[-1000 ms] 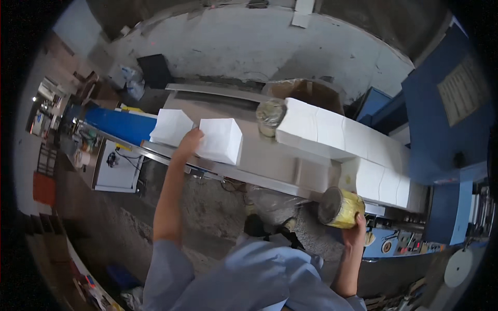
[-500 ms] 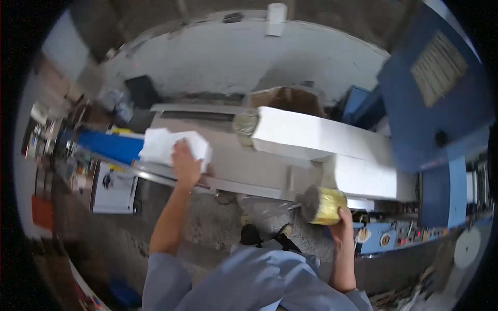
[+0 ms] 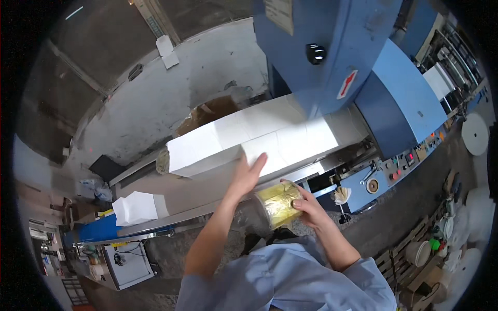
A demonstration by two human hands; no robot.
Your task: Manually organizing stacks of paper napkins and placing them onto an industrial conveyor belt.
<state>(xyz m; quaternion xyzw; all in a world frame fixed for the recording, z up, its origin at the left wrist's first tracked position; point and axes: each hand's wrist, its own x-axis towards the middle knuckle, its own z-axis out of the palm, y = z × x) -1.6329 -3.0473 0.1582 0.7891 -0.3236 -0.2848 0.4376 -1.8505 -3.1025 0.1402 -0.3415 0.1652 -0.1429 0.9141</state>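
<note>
My right hand point(image 3: 311, 210) grips a cylinder point(image 3: 279, 203) wrapped in shiny yellow film, holding it in front of the bench. Fingers curl over its right side, with the thumb on the wrapping. My left hand point(image 3: 246, 179) is open, thumb apart, against the left end of the near row of white paper-like stacks point(image 3: 290, 147). Behind runs a longer white row point(image 3: 228, 137), reaching farther left. A film-wrapped block point(image 3: 163, 161) sits at that row's left end. A separate small white stack point(image 3: 136, 208) rests at the left of the bench.
A tall blue machine point(image 3: 311, 83) stands over the right part of the rows. Its control panel point(image 3: 391, 173) has buttons, a wrench and a tape roll. An open cardboard box point(image 3: 210, 114) sits behind the bench. A white-topped table point(image 3: 129, 267) is at lower left.
The view has swung right. My left hand has let go of the small white stack and reached the near row's end. My right hand still holds the yellow cylinder, now nearer my left hand.
</note>
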